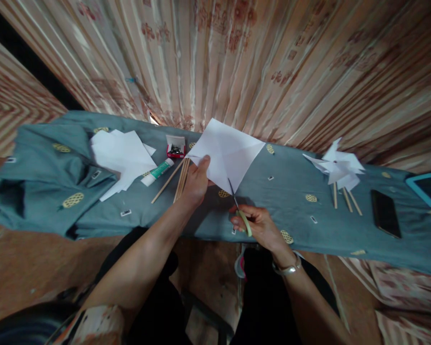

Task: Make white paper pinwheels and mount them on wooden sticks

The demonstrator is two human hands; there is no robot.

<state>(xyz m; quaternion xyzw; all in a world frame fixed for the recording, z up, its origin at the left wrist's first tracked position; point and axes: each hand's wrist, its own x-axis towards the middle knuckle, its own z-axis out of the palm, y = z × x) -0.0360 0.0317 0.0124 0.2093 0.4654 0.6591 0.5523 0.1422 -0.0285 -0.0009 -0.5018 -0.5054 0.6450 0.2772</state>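
Observation:
A white paper square (227,152) with faint crease lines is held up over the cloth, one corner pointing toward me. My left hand (197,181) pinches its left side, thumb on top and fingers underneath. In my right hand (255,223) are scissors (241,215) with pale green handles. Their dark blades reach the paper's near corner. Whether the blades are apart there is hard to make out. Just left of my left hand lie several wooden sticks (181,181), partly covered by that hand.
A green-and-white glue tube (158,172) and a small red box (175,146) of dark pins lie left, beside more white paper (120,155). White pinwheels (339,165) on sticks, a phone (385,213) and a blue-framed device (428,189) lie right. The green cloth (290,211) meets a corrugated wall (215,62).

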